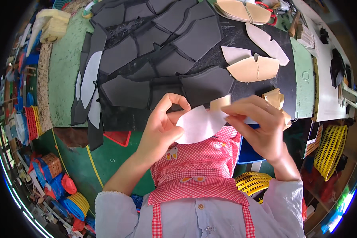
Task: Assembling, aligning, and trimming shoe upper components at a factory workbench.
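In front of my chest is a white, leaf-shaped cut piece point(199, 126) with a small notch in its upper edge. My left hand point(166, 123) pinches its left end between thumb and fingers. At its right end, the fingers of my right hand point(260, 119) close on a tan paper backing point(219, 103) that curls up from behind the piece. Some fingertips of the right hand are blurred. Just beyond lie a tan notched piece point(254, 69) and a white notched piece point(267, 43). Crumpled tan paper point(274, 98) sits beside the right hand.
Dark grey panels point(162, 51) overlap across the black work mat point(234, 35). White pieces point(92, 79) rest on dark panels at the left edge. A banded stack of tan pieces point(244, 11) is at the back right. Yellow baskets point(331, 152) stand at the right, below table height.
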The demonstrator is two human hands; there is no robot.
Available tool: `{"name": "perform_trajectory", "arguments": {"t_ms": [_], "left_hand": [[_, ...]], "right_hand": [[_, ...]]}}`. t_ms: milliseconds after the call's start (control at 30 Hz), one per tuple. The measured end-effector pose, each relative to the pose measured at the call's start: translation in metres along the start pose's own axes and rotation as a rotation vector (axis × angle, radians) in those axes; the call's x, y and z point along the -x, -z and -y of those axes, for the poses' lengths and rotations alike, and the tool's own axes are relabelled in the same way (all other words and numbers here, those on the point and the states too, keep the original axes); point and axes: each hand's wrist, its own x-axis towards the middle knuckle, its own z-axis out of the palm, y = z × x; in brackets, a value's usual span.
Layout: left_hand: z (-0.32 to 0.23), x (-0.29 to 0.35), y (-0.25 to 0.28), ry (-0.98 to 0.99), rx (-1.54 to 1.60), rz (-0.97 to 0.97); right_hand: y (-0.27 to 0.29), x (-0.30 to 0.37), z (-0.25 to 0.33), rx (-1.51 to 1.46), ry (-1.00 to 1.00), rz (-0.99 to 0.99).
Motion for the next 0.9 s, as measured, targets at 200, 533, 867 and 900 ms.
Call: {"name": "perform_trajectory", "arguments": {"t_ms": [200,533,867,900], "left_hand": [[-0.001,0.006,-0.022,-0.119,0.043,-0.014],[0.016,0.015,-0.025,-0.244,-0.126,0.077],[0.014,0.009,-0.02,-0.028,0.2,0.055],[0.015,0.009,-0.022,-0.057,0.15,0.034]], "right_hand": [[-0.01,0.002,-0.008,-0.016,0.04,-0.03],[-0.011,0.011,-0.019,-0.249,-0.178,-0.001],[-0.002,0.027,-0.027,-0.295,-0.111,0.01],[-0.004,0.023,-0.022,-0.25,-0.085,-0.044]]}}
